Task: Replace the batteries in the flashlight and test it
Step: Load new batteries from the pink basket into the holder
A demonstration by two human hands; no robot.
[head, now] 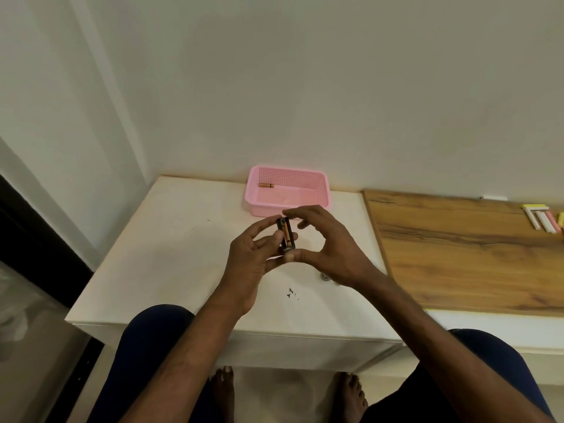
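Observation:
A small black battery holder [287,238] with a copper-and-black battery in it is held upright above the white table [171,239]. My left hand [253,261] grips its left side and bottom. My right hand [323,242] pinches it from above and below with forefinger and thumb. A pink basket [259,203] stands behind the hands, with one loose battery [266,185] lying inside at its far left. A small silver piece [325,276] shows on the table under my right wrist, mostly hidden. The flashlight body is not visible.
A wooden board [457,248] adjoins the white table on the right, with several pale chalk-like sticks [541,219] at its far right end. A white wall stands right behind. Small dark specks [291,293] mark the table front. My knees and bare feet are below.

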